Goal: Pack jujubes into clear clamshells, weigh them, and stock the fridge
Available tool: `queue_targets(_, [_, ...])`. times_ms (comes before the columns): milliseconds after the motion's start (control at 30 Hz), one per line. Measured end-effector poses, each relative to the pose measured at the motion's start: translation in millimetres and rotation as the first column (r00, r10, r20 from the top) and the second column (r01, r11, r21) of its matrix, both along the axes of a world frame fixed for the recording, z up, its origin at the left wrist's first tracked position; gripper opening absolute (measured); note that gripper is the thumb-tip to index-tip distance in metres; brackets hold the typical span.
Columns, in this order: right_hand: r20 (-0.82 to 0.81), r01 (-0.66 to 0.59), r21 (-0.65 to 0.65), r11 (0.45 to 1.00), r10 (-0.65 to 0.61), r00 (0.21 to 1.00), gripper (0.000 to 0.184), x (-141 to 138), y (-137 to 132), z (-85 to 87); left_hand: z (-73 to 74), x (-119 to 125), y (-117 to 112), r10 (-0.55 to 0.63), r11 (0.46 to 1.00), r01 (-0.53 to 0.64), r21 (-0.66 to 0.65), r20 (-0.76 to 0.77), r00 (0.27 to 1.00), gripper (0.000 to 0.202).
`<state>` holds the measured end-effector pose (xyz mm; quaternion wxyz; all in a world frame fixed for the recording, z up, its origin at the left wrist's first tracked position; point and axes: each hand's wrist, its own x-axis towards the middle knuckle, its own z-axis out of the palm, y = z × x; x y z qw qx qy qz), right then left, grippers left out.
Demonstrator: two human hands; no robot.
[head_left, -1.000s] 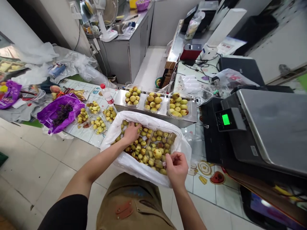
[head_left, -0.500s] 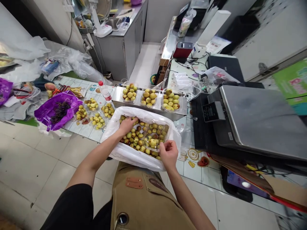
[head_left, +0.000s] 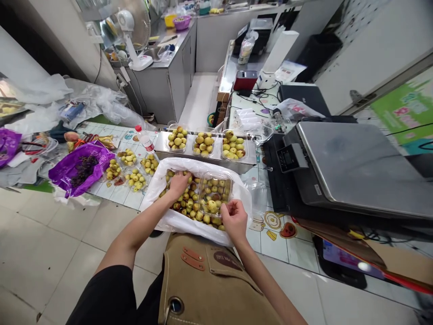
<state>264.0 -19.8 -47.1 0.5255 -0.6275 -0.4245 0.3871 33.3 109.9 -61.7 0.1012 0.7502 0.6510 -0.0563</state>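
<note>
Centre: my left hand [head_left: 179, 186] lies spread on loose jujubes [head_left: 184, 204] in a white bag [head_left: 176, 222]; my right hand [head_left: 234, 221] pinches at a corner of the clear punnet [head_left: 216, 192] lying on them, rim or fruit I cannot tell; a light, level hold suits best; three full punnets [head_left: 204, 144] on the steel tray [head_left: 199, 165]; four more punnets [head_left: 135, 179] on the tiles [head_left: 113, 194].

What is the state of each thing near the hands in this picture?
Left hand, open, fingers on the loose fruit
Right hand, fingers curled at the near edge of the clear plastic box
Clear plastic box, tilted on the fruit, holding fruit
White plastic bag, open, full of fruit
Water bottle, lying down, red cap on
Scale screen, dark
</note>
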Motion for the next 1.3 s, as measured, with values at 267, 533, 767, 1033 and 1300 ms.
queue_targets(267, [0.001, -0.034, -0.023, 0.999, 0.034, 0.999, 0.027, -0.5, -0.5, 0.0, 1.4, -19.6, 3.6, -0.045, 0.999, 0.047, -0.013, 0.134, 0.990, 0.048])
queue_targets(533, [0.014, -0.054, -0.062, 0.997, 0.055, 0.998, 0.029, 1.6, -0.4, 2.4, 28.0, -30.3, -8.2, -0.030, 0.998, 0.014, 0.063, 0.263, 0.964, 0.041])
queue_targets(767, [0.013, -0.196, -0.174, 0.965, 0.201, 0.979, 0.018, -9.6, 6.1, 11.7, 83.8, 4.5, -52.0, -0.219, 0.943, 0.025, 0.332, 0.563, 0.797, 0.038])
queue_targets(1033, [-0.224, -0.299, -0.315, 0.901, 0.236, 0.946, 0.031, -12.2, 4.0, 9.3, 90.9, 55.6, -72.1, -0.400, 0.915, 0.308, 0.261, 0.483, 0.779, 0.047])
queue_targets(1300, [-0.320, -0.298, -0.306, 0.904, 0.198, 0.927, 0.033, -9.7, -3.9, 22.6, 87.1, 23.0, -80.7, -0.067, 0.954, -0.227, 0.197, 0.877, 0.477, 0.047])
